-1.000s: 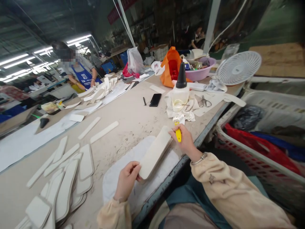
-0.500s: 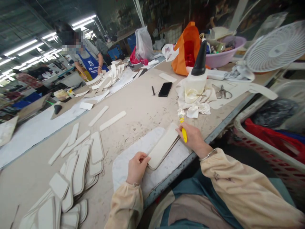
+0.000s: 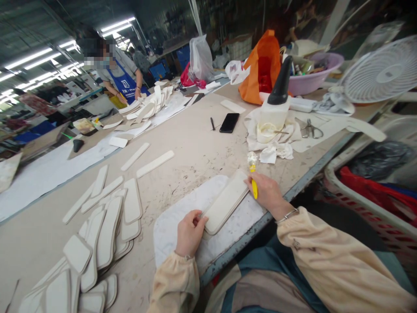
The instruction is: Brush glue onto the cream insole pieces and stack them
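In front of me a long off-white panel with rounded corners (image 3: pixel 226 202) lies slanted on a white sheet (image 3: pixel 166 228); its edge shows more than one layer. My left hand (image 3: pixel 190 232) is closed, pinching the panel's near left corner between thumb and fingers. At the far end my right hand (image 3: pixel 267 193) is closed round a yellow-handled brush (image 3: pixel 254 189) whose pale, coated bristles point away from me. The fingers of that hand also touch the panel's edge. Beyond the brush, a glue bottle with a black cone top (image 3: pixel 273 113) stands on crumpled cloth (image 3: pixel 295 135).
Loose off-white panels (image 3: pixel 109 230) lie heaped at left. A black phone (image 3: pixel 230 122), scissors (image 3: pixel 312 129), an orange bag (image 3: pixel 259 65), a purple basin (image 3: pixel 317 78) and a white fan (image 3: pixel 384 71) are farther off. A co-worker in a blue apron (image 3: pixel 125 82) handles panels across the table.
The dark gap between the panel's layers near my right hand has closed. Both hands keep their hold with little movement. The whole view has shifted slightly.
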`<action>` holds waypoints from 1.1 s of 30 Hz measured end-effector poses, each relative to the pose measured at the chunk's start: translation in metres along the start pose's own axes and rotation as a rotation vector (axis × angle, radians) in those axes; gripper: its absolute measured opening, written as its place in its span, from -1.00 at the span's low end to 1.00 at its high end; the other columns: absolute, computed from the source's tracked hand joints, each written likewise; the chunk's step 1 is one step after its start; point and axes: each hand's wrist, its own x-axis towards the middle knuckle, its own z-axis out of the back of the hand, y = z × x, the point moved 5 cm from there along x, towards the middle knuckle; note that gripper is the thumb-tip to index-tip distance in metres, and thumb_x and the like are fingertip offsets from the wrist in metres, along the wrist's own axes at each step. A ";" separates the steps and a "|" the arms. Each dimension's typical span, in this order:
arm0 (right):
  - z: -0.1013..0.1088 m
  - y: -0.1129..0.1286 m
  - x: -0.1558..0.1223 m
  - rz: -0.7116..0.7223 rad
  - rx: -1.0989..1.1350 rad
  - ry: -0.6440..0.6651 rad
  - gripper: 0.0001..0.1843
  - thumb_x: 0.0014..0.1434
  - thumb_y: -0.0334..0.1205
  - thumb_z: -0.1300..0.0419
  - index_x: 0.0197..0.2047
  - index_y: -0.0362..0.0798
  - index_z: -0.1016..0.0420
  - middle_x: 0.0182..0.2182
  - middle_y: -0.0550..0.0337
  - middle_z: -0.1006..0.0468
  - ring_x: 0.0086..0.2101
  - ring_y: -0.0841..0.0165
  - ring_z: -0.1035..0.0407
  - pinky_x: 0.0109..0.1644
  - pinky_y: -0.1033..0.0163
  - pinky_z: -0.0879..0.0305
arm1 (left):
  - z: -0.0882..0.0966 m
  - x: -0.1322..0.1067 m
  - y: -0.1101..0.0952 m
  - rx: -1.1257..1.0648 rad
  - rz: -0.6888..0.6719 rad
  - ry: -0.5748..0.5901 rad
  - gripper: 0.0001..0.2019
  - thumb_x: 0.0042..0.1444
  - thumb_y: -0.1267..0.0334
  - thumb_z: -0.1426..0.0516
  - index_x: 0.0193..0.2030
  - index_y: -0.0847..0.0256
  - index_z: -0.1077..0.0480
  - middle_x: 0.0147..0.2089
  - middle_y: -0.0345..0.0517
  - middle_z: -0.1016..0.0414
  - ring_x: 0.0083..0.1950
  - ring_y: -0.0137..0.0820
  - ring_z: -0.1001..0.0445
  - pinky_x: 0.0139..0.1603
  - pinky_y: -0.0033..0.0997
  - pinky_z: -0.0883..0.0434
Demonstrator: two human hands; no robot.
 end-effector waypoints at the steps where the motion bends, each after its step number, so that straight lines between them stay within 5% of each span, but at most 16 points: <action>1: 0.000 0.000 0.000 -0.004 -0.004 -0.002 -0.88 0.25 -0.21 -0.03 -0.30 -0.03 -0.30 -0.44 0.12 -0.47 -0.39 0.26 -0.38 -0.35 0.27 -0.16 | 0.001 -0.001 -0.001 0.005 -0.012 -0.008 -0.72 0.07 0.09 -0.10 -0.18 0.22 -0.43 -0.42 -0.20 -0.45 -0.42 -0.42 -0.42 -0.30 -0.39 -0.36; 7: 0.000 0.000 0.000 -0.017 -0.011 -0.012 -0.86 0.26 -0.19 -0.02 -0.31 -0.03 -0.31 -0.44 0.14 -0.47 -0.39 0.28 -0.39 -0.35 0.28 -0.17 | 0.000 -0.005 -0.007 0.051 -0.097 -0.011 -0.73 0.05 0.13 -0.12 -0.18 0.24 -0.45 -0.36 -0.15 -0.39 -0.39 -0.42 -0.39 -0.29 -0.37 -0.38; 26: 0.005 0.003 0.009 -0.076 -0.031 -0.022 -0.89 0.23 -0.19 -0.07 -0.24 -0.03 -0.34 -0.34 0.07 -0.48 -0.28 0.23 -0.38 -0.23 0.19 -0.29 | -0.002 -0.004 0.001 -0.002 -0.072 -0.014 -0.68 0.06 0.01 -0.09 -0.18 0.19 -0.45 -0.31 -0.12 -0.41 -0.35 -0.33 -0.40 -0.28 -0.28 -0.40; 30: 0.014 0.025 0.008 0.075 0.073 -0.047 -0.88 0.25 -0.25 -0.02 -0.23 -0.02 -0.36 -0.27 0.04 -0.50 -0.09 0.20 -0.33 0.03 0.06 -0.26 | -0.003 -0.003 0.003 0.015 -0.071 -0.016 -0.64 0.04 -0.01 -0.10 -0.15 0.19 -0.45 -0.28 -0.10 -0.43 -0.36 -0.33 -0.41 -0.28 -0.27 -0.40; 33: 0.010 0.056 -0.001 0.274 0.196 0.056 -0.88 0.25 -0.18 -0.05 -0.25 -0.01 -0.37 -0.22 0.08 -0.51 -0.01 0.26 -0.31 0.16 0.06 -0.17 | -0.004 -0.002 0.005 0.015 -0.070 -0.002 -0.63 0.02 -0.04 -0.11 -0.18 0.17 -0.47 -0.28 -0.10 -0.44 -0.38 -0.33 -0.41 -0.31 -0.29 -0.41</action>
